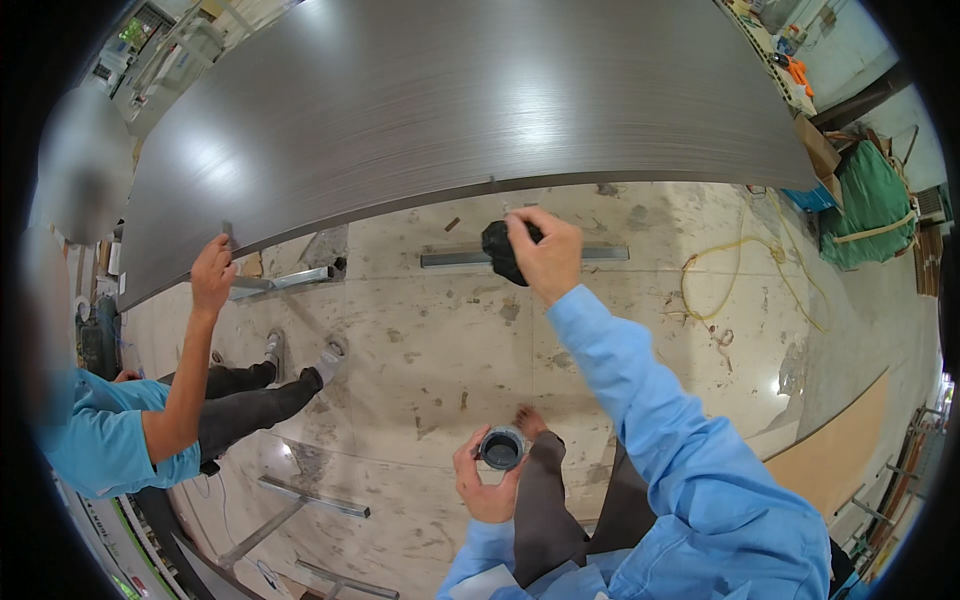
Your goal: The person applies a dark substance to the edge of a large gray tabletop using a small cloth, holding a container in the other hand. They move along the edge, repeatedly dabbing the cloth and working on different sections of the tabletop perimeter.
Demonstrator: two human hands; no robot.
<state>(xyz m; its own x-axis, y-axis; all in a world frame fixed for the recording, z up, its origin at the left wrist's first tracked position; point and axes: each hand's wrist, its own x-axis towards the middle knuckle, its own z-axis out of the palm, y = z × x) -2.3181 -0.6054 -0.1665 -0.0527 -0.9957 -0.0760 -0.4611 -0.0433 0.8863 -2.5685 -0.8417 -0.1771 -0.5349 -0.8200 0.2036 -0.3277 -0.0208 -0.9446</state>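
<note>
Big dark brushed panel (pixel 450 100) up top, filling most of the upper view, its near edge curving across just above the hands. Below it, stained pale floor (pixel 420 350), scuffed and blotched throughout. Off to the far right, a green bundle (pixel 868 205) strapped with a pale band, cardboard boxes (pixel 818 150) beside it. At lower right, a tan board (pixel 835 455) lying flat. Yellow cord (pixel 745 270) looped loosely on the floor at right.

At left, a co-worker in a blue shirt (pixel 105 440), seated low with legs stretched out, hand (pixel 212 272) raised and touching the panel's near edge. Metal rails on the floor: one (pixel 285 282) just under that hand, another (pixel 455 258) running behind the black pad, more (pixel 315 497) at lower left.

Right hand (pixel 545 255), light blue sleeve extended, raised near the panel's edge, fingers clenched around a black pad (pixel 498 248), crumpled and bulging out to the left of the fist. Pad just below the panel's edge; touching or not, cannot tell.

Left hand (pixel 485 480) low and close to the body, fingers curled about a small round container (pixel 501 448), held upright, open top showing dark contents. Bare foot (pixel 528 418) just beyond the container.
</note>
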